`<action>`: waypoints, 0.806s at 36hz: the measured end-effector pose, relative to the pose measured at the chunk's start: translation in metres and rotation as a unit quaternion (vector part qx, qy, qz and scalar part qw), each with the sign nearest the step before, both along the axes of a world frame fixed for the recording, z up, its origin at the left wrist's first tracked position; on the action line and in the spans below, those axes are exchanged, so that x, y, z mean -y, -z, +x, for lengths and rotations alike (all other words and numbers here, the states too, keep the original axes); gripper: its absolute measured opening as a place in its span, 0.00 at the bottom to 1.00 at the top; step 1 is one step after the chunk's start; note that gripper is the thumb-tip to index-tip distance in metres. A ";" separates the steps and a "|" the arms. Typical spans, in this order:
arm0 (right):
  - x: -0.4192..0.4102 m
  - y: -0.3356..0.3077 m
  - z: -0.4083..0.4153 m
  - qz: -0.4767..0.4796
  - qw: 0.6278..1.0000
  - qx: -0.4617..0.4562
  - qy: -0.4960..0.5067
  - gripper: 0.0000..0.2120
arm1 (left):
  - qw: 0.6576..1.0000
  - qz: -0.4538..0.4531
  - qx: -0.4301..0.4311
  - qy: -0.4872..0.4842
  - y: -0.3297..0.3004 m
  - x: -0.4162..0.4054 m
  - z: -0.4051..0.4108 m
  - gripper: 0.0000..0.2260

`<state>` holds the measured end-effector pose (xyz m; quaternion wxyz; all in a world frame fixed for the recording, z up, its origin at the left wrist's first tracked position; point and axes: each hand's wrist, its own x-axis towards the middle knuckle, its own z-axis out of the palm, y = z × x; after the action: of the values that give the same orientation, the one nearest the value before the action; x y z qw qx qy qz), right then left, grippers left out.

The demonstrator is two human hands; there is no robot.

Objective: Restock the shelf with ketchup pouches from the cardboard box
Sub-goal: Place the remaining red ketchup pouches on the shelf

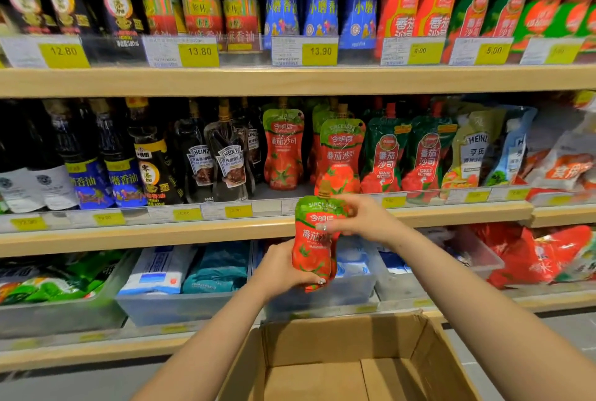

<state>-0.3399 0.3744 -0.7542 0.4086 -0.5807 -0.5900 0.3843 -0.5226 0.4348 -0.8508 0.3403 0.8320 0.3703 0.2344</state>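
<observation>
A: Both hands are working 1 ketchup pouch (312,249) here, holding it upright in front of the middle shelf (161,236), above the cardboard box (338,365).

B: The left hand (283,271) is cupping the base, fingers wrapping round the bottom edge. The right hand (361,218) is pinching the top near the spout. It may be 2 pouches pressed together, I cannot tell.

A: And the box is showing bare cardboard floor in the part we are seeing, so I am judging the restock close to finished.

B: The target is looking like the matching pouches (342,155) standing on that middle shelf, green tops, red bodies. 1 is sitting at the front, another (283,145) just to its left and further back.

A: So how is this step being done well?

B: I am thinking lift it over the clear front rail (264,207), label facing out, and set it flat on its base. These soft pouches are likely slumping if leaned.

A: The gap in front of that left pouch is looking like the natural slot.

B: Agreed, and keeping the bottom hand supporting until it is standing, so it is not knocking over the Heinz pouches (227,161) just beside.
</observation>
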 end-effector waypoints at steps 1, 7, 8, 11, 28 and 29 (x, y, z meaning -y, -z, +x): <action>0.002 0.008 -0.002 -0.004 1.000 -0.004 -0.014 0.16 | 1.000 0.001 0.010 -0.007 -0.001 0.001 0.002 0.19; 0.001 0.019 -0.005 -0.005 1.000 -0.013 0.013 0.13 | 0.999 -0.038 0.022 0.021 -0.008 0.003 0.003 0.24; 0.002 0.017 -0.005 -0.008 1.000 -0.011 0.007 0.12 | 0.997 -0.062 0.025 0.034 -0.007 0.003 0.001 0.24; 0.003 0.015 -0.005 -0.010 1.000 -0.020 -0.002 0.12 | 0.990 -0.115 0.056 0.056 -0.005 0.004 -0.004 0.22; -0.031 -0.053 -0.033 0.170 0.979 0.084 0.070 0.11 | 0.970 0.123 0.201 -0.054 -0.102 -0.038 -0.012 0.19; -0.038 -0.058 -0.035 0.178 0.977 0.089 0.078 0.13 | 0.968 0.133 0.204 -0.069 -0.108 -0.043 -0.013 0.18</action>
<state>-0.3753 0.4124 -0.6962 0.4801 -0.5748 -0.6359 0.1864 -0.5351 0.4775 -0.7432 0.2777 0.7770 0.3152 0.4689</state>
